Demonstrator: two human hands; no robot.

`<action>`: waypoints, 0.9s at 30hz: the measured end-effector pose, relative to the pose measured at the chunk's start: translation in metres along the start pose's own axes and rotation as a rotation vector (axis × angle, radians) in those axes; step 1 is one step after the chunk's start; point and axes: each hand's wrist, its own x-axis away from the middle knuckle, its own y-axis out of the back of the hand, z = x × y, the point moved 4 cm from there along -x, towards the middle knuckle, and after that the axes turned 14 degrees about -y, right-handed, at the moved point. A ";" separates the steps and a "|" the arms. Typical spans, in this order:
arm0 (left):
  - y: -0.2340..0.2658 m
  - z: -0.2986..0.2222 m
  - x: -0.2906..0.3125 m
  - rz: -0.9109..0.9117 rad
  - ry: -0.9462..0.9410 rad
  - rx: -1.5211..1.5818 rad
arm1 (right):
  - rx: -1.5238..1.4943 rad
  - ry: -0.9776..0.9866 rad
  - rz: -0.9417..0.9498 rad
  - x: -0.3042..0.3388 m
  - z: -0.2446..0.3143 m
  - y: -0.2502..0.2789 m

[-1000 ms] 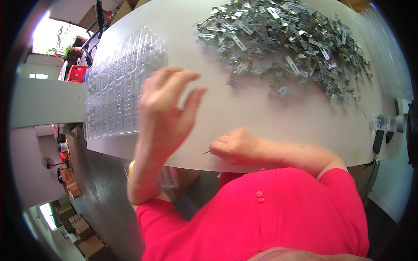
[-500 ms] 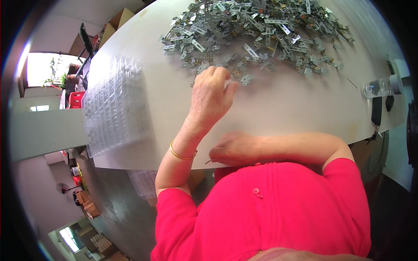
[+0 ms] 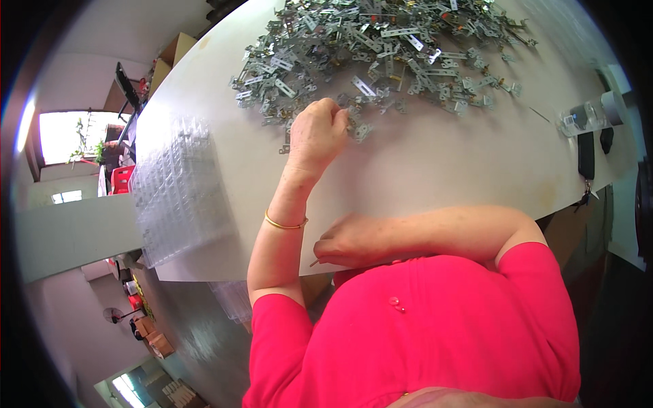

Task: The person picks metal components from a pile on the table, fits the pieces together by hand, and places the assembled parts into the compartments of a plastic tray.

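Since the frame a second back, the left hand [image 3: 317,138] has crossed from beside the clear trays to the near fringe of the metal bracket pile; the right hand [image 3: 352,240] stays by the table edge.

Positions, taken from mid-view: left hand at 12 o'clock, right hand at 5, heaped stamped-metal brackets [image 3: 401,51] from 11 to 2, on the pale tabletop [image 3: 435,163].

Fingers: left ones curl downward, thumb side toward 3 o'clock. Tips are hidden behind the knuckles; cannot tell whether they grip a bracket. Right ones are folded closed around a thin rod [image 3: 314,264], its end poking out toward 8 o'clock.

Technique (my judgement): best to pick from the loose fringe, where pieces overlap least; pinch one bracket by its flat and tease it sideways before lifting, as the pieces look apt to snag. Keep the rod's tip clear of the left wrist.

Containers: clear plastic compartment trays [image 3: 178,194] at 9 o'clock, moulded in rows; glare prevents telling which cells hold parts. More clear plastic trays [image 3: 233,299] sit below the table edge at 7 to 8; contents unreadable. Capped clear bottle [image 3: 583,120] lies between 2 and 3; fill level uncertain.
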 end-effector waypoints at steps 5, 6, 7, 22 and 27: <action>-0.002 0.001 -0.001 -0.103 -0.103 -0.060 | 0.000 0.059 -0.012 -0.003 -0.002 -0.002; 0.001 -0.005 -0.001 -0.139 -0.165 -0.126 | 0.003 0.060 -0.011 -0.003 -0.002 -0.001; 0.005 -0.009 0.001 -0.144 -0.164 -0.127 | -0.002 0.068 -0.023 -0.002 -0.001 0.000; 0.010 0.027 0.050 -0.362 0.149 1.218 | -0.669 -0.307 -0.480 0.007 -0.022 0.097; 0.001 0.022 0.058 -0.289 0.217 1.141 | -0.743 -0.382 -0.721 0.009 -0.038 0.117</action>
